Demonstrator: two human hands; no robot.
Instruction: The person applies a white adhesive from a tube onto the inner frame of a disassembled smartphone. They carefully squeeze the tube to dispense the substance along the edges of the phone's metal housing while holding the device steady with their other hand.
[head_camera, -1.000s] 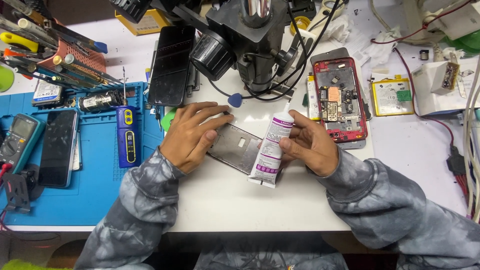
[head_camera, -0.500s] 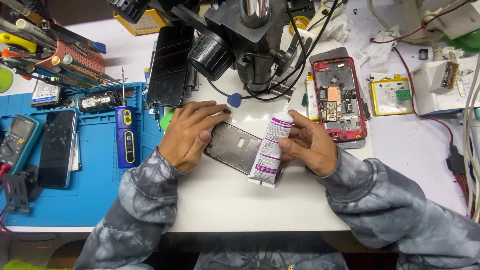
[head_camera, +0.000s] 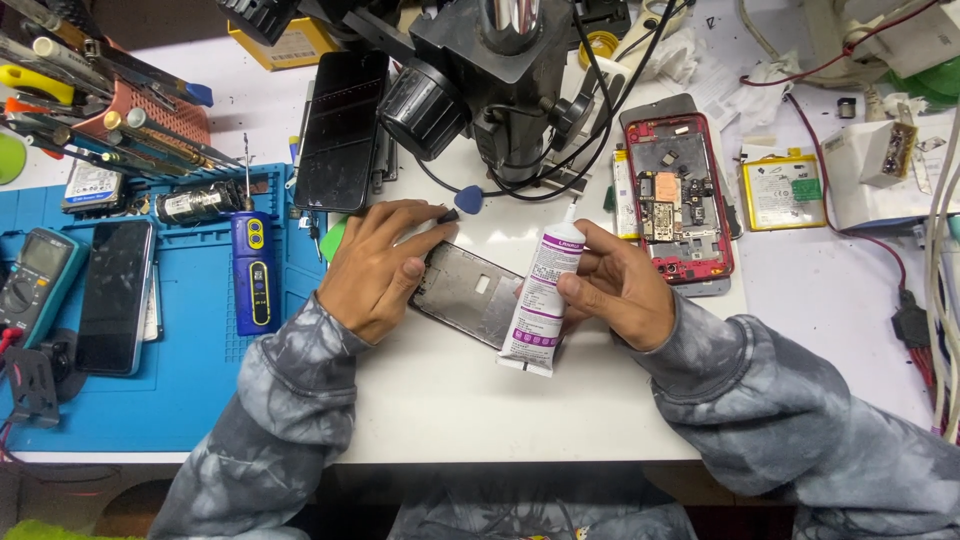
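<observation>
The white desk (head_camera: 480, 410) fills most of the frame, with a blue work mat (head_camera: 190, 370) covering its left part. A black microscope (head_camera: 490, 70) stands at the top centre, cables trailing from it. Right of centre lies an opened red phone body (head_camera: 680, 200), its circuit boards exposed, and a yellow battery (head_camera: 780, 190) sits just beside it toward the upper right. A dark phone screen (head_camera: 340, 130) lies left of the microscope, and another dark phone (head_camera: 115, 295) rests on the mat at the left, next to a multimeter (head_camera: 30, 280) at the frame's left edge. A blue tool (head_camera: 250, 270) lies upright on the mat's right side.

At the centre, a grey phone frame (head_camera: 470, 300) lies flat on the desk. The left hand (head_camera: 380, 270) rests on its left end, fingers curled over the upper edge (whether they pinch it or only press down is hard to tell). The right hand (head_camera: 620, 285) has its grip closed around a white and purple glue tube (head_camera: 540, 300), nozzle pointing to the top of the frame, the tube's flat end touching the phone frame's right end.
</observation>
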